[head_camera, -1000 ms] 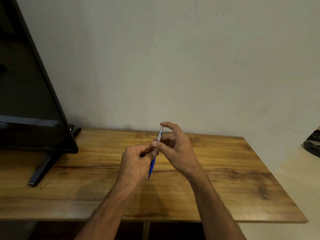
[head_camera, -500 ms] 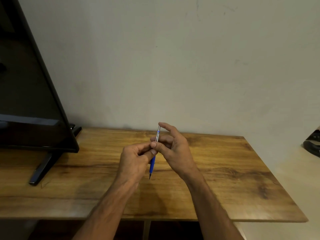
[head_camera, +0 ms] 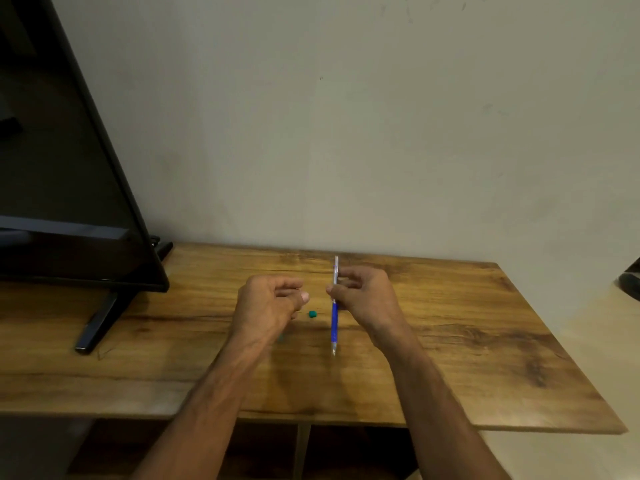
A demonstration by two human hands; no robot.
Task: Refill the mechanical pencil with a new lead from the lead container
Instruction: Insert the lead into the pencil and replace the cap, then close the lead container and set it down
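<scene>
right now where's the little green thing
In the head view, the small green piece lies on the wooden table, between the left hand and the pencil.

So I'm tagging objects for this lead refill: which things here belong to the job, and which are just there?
Job:
mechanical pencil, upright in right hand
small green piece, on table
left hand

Just there:
TV
TV stand foot
dark object at right edge

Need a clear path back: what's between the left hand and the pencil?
In the head view, a small green piece lies on the table between the left hand and the pencil.
</scene>
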